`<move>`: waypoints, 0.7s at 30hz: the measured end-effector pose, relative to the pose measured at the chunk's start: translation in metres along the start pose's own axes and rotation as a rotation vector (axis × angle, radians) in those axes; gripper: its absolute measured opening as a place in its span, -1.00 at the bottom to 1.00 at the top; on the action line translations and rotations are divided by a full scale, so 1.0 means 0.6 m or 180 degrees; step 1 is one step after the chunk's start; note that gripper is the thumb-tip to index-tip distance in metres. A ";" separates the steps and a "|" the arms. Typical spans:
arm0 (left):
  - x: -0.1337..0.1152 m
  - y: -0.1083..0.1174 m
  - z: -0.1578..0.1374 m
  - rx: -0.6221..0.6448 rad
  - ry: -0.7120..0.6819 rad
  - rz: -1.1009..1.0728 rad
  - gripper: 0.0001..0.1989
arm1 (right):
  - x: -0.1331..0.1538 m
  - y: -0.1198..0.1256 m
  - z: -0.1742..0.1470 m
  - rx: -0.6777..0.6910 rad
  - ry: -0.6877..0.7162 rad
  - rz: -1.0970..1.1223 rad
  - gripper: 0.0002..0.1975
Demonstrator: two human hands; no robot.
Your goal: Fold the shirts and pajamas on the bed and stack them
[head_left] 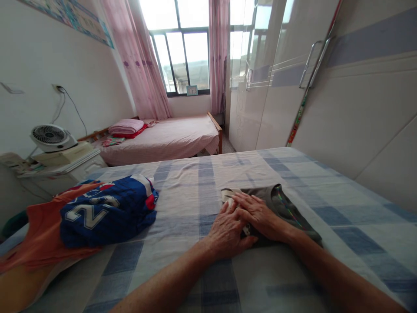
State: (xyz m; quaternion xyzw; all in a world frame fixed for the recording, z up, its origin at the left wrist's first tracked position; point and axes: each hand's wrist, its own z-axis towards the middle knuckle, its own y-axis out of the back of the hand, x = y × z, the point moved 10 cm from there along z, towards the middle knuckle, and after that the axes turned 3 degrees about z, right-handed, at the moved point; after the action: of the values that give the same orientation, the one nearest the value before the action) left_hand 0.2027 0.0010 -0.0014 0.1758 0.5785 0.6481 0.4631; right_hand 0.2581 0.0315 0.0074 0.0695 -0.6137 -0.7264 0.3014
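The left hand [228,232] and right hand [265,217] are laid open, fingers extended and nothing gripped, on a folded dark grey shirt [276,195] on the checked bed [180,204], apparently so that its layers are held flat. A blue jersey [133,221] is heaped well apart, at the left; "23" can be read on it, though the lettering above is partly covered.
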 end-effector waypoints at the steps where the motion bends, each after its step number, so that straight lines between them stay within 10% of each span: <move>1: 0.001 0.000 0.000 -0.0004 0.0010 0.0004 -0.37 | -0.003 -0.016 0.000 0.0133 0.0007 -0.0078 -0.57; 8: 0.005 0.001 0.001 -0.0010 0.0095 -0.0078 -0.44 | -0.162 -0.001 -0.018 -0.0075 -0.1294 -0.0747 -0.41; 13: 0.076 0.028 -0.012 -0.0509 0.0642 -0.0284 -0.53 | -0.174 0.002 -0.018 -0.0111 -0.1322 -0.0746 -0.38; 21: 0.067 0.059 -0.026 -0.0068 -0.0289 0.0036 -0.48 | -0.172 0.013 -0.021 -0.0375 -0.1197 -0.0627 -0.49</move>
State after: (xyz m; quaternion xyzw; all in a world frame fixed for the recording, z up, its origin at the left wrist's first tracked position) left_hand 0.1562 0.0276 0.0140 0.2033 0.5489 0.6482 0.4871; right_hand 0.3503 0.0742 -0.0158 -0.0253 -0.6058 -0.7872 0.1127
